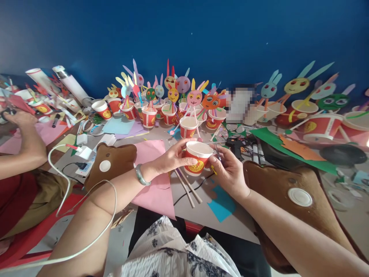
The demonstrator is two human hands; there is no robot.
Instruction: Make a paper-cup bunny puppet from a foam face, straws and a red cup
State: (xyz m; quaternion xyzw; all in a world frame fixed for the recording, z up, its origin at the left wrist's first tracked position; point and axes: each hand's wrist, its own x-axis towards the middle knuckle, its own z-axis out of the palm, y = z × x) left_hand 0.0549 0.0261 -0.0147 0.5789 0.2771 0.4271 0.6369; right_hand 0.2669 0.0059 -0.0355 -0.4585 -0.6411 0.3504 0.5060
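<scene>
A red and white paper cup (197,167) with a yellow round emblem is held upright over the table. My left hand (174,157), with a bangle at its wrist, is closed around the cup's left side. At the cup's right side my right hand (227,167) is closed, its thumb close against the cup. Between its fingers shows a slim metal tool (218,152) with a yellow part below, which looks like small scissors; much of it is hidden. Just behind stands another paper cup (188,127). Below the held cup lie pale paper strips (187,186).
Rabbit-faced paper figures (194,97) stand in cups along the blue wall. Pink paper (152,173) and a blue paper scrap (221,204) lie before me. A black glue gun (235,146), brown cushions (288,207) and a white cable (115,200) are near. At left a co-worker's hand (21,119) holds scissors.
</scene>
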